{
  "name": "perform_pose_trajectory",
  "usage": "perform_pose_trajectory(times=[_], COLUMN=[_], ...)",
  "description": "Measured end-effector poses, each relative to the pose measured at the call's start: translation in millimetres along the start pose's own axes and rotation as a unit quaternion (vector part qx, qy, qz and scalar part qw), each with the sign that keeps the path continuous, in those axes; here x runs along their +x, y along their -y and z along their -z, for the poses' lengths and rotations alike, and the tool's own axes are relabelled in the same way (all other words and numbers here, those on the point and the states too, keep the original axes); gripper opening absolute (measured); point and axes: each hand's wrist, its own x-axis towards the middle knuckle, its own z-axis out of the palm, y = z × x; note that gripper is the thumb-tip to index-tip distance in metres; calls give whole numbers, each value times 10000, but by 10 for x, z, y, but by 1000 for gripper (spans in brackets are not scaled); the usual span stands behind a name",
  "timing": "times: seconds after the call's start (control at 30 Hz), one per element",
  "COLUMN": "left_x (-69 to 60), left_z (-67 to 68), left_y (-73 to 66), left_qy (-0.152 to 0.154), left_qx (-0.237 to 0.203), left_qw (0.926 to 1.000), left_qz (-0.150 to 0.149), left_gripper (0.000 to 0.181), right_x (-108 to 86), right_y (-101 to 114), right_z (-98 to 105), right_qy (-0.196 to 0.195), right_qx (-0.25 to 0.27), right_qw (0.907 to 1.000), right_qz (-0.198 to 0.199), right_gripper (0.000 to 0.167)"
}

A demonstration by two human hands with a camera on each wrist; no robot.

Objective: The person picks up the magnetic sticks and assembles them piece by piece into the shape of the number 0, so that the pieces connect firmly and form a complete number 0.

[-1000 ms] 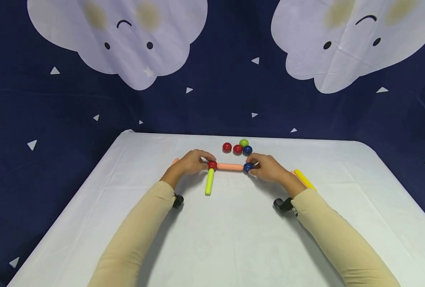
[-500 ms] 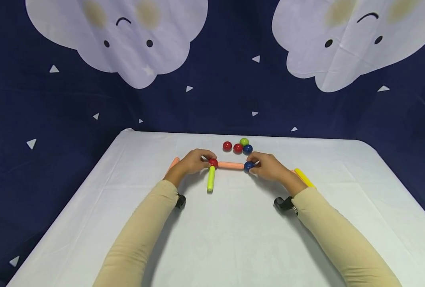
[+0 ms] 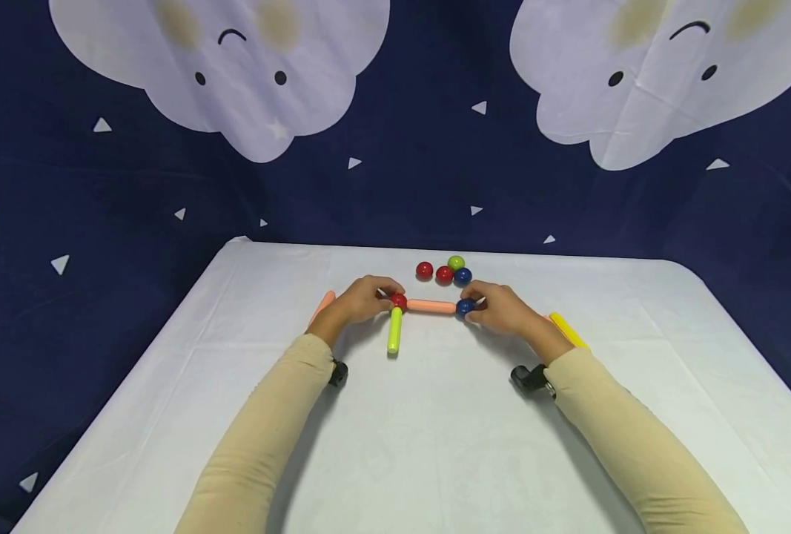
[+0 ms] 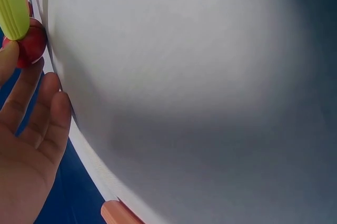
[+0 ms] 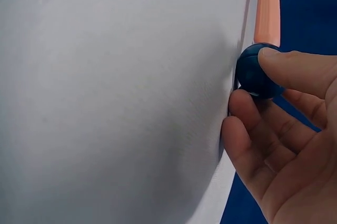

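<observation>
Steadily, our left hand point(image 3: 367, 299) pinches the red ball point(image 3: 399, 302), our right hand point(image 3: 500, 307) the blue ball point(image 3: 464, 308), mid-table, far side; little has changed, so the pink stick point(image 3: 431, 306) between seems seated.

We stretch our left arm point(image 3: 255, 437) and right arm point(image 3: 635, 437) forward, left hand point(image 3: 365, 298) and right hand point(image 3: 500, 308) each pinching; our left fingers point(image 4: 60, 113), partly hidden, seem slightly bent.
</observation>
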Motion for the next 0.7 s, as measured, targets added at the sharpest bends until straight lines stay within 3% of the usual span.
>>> perform_pose_trajectory(times=[0.2, 0.5, 0.7], left_x=[-12, -5, 2], left_z=[2, 19, 13], left_y=[-29, -26, -21], left_qy=[25, -61, 28], left_qx=[-52, -80, -137], left_qw=[10000, 9999, 9999], left_qz=[42, 13, 54], left_gripper=[33, 32, 32], right_x=[33, 231, 310], right_y=[-43, -111, -115], right_z=[45, 121, 148], right_qy=[-156, -1264, -858], right_qx=[-47, -232, -557], right_qw=[9999, 9917, 9946], right_qz=[3, 35, -195], right_gripper=[32, 40, 48])
